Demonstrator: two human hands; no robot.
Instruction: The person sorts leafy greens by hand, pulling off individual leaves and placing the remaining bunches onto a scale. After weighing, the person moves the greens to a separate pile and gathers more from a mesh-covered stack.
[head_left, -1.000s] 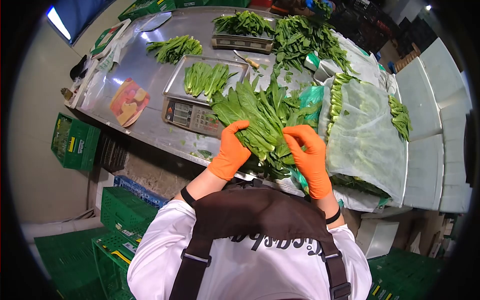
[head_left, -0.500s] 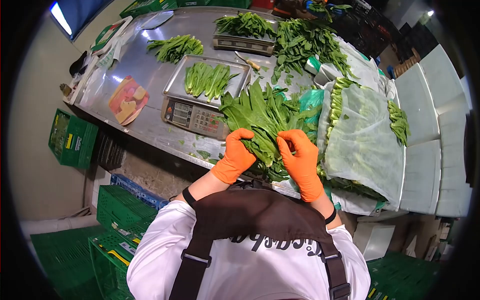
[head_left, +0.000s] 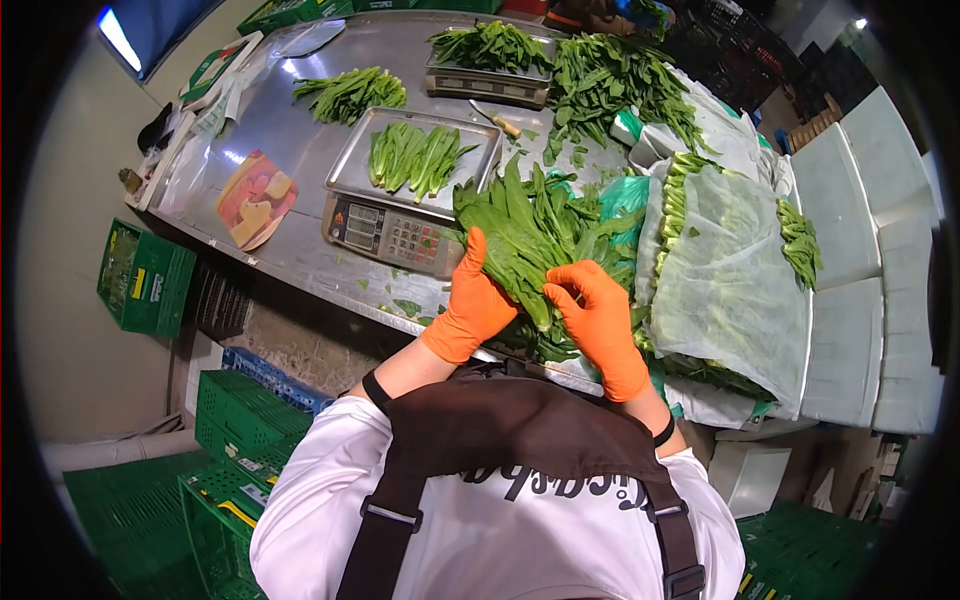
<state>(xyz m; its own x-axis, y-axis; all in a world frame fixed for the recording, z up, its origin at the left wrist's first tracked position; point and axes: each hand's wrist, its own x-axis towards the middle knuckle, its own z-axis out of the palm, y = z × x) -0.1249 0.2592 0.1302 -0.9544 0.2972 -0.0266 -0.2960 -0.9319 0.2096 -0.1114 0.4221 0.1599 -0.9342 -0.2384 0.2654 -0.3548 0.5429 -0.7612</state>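
Clasping the leafy bunch (head_left: 520, 235), left hand (head_left: 474, 300) and right hand (head_left: 598, 318) have drawn closer.

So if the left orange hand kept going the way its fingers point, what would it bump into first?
Probably the upper leaves of the bunch that the left hand is holding, then the corner of the scale tray beyond. Depth is hard to judge here.

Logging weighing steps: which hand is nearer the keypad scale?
Left. The left hand grips the leafy bunch just beside the scale; the right hand holds the bunch's far side.
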